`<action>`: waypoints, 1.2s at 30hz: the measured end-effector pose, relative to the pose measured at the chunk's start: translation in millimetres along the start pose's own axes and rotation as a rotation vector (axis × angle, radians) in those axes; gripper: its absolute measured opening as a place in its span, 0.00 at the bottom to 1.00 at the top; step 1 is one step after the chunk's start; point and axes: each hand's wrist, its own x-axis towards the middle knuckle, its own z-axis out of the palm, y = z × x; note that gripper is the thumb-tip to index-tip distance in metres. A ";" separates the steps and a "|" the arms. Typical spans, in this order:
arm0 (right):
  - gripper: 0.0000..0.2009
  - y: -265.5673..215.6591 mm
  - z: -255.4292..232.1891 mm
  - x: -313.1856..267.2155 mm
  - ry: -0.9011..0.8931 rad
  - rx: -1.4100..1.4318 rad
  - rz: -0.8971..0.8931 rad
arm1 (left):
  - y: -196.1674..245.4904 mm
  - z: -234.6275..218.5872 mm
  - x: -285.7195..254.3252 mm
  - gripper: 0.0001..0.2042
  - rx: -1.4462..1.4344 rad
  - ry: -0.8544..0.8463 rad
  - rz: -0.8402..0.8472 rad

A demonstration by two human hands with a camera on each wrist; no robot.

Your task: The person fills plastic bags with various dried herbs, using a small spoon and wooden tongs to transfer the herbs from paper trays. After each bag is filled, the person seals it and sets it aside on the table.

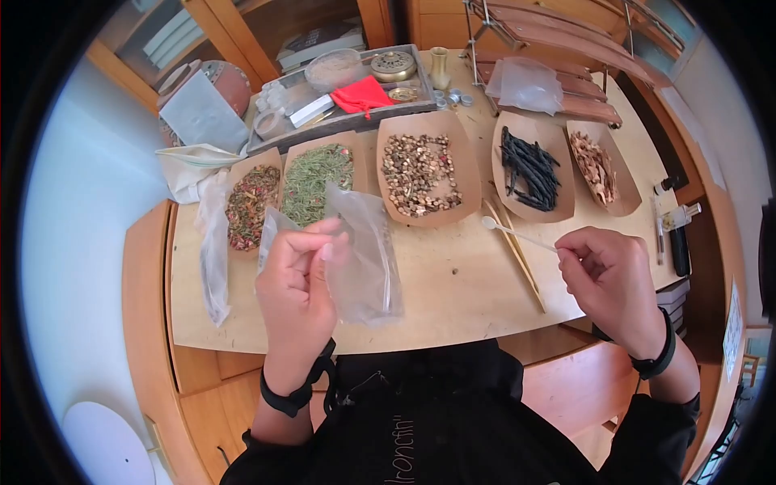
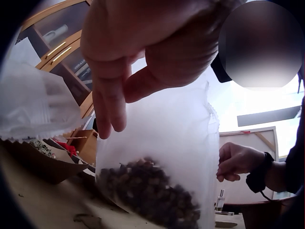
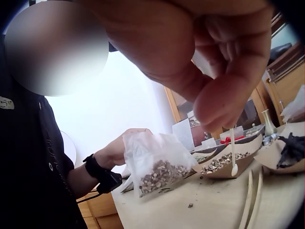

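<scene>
My left hand (image 1: 299, 271) pinches the upper edge of a clear plastic bag (image 1: 364, 271). Brown dried pieces (image 2: 152, 191) lie in the bottom of this bag, seen best in the left wrist view. Between the thumb and finger of my right hand (image 1: 610, 275) is the thin handle of a small white spoon (image 1: 519, 235). Its bowl points down in the right wrist view and appears to hold nothing. Straight ahead stands a paper tray (image 1: 444, 214) with similar brown pieces. Wooden tweezers (image 1: 521, 263) lie below the spoon.
Paper trays hold reddish dried flowers (image 1: 252, 206), green herbs (image 1: 317, 182), black sticks (image 1: 529, 170) and light wood chips (image 1: 594, 166). Behind them is a grey tray (image 1: 428, 73) with a red pouch (image 1: 361, 95). Another plastic bag (image 1: 213, 259) hangs at left; small bottles (image 1: 679, 216) stand right.
</scene>
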 end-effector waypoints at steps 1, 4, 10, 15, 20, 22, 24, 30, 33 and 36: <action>0.04 4.2 1.0 -1.6 0.005 0.006 0.008 | 3.3 -0.6 -0.3 0.03 0.003 -0.007 0.020; 0.05 15.2 4.7 -8.5 0.030 0.005 0.032 | 6.7 -2.5 -2.0 0.03 -0.003 -0.018 0.035; 0.06 25.1 19.7 -17.1 0.047 0.139 0.101 | 16.8 -2.2 -10.9 0.03 0.105 -0.010 0.086; 0.07 25.6 36.1 -21.8 0.004 0.165 0.052 | 31.2 -2.7 -20.9 0.03 0.379 -0.063 0.135; 0.07 25.0 47.2 -23.5 -0.013 0.178 0.029 | 36.5 6.8 -19.6 0.03 0.615 -0.127 0.207; 0.07 25.9 49.5 -25.3 -0.024 0.150 0.049 | 33.3 13.2 -16.5 0.03 0.667 -0.154 0.284; 0.07 24.2 50.5 -26.1 -0.026 0.155 0.061 | 32.4 17.5 -12.0 0.04 0.674 -0.167 0.325; 0.07 24.5 61.2 -29.2 0.011 0.197 0.137 | 27.8 33.2 -0.9 0.09 0.688 -0.200 0.412; 0.07 22.8 68.5 -29.9 0.064 0.179 0.117 | 26.8 37.4 2.0 0.12 0.708 -0.234 0.462; 0.09 26.9 77.1 -30.0 0.086 0.128 0.037 | 26.4 41.8 2.5 0.15 0.746 -0.258 0.495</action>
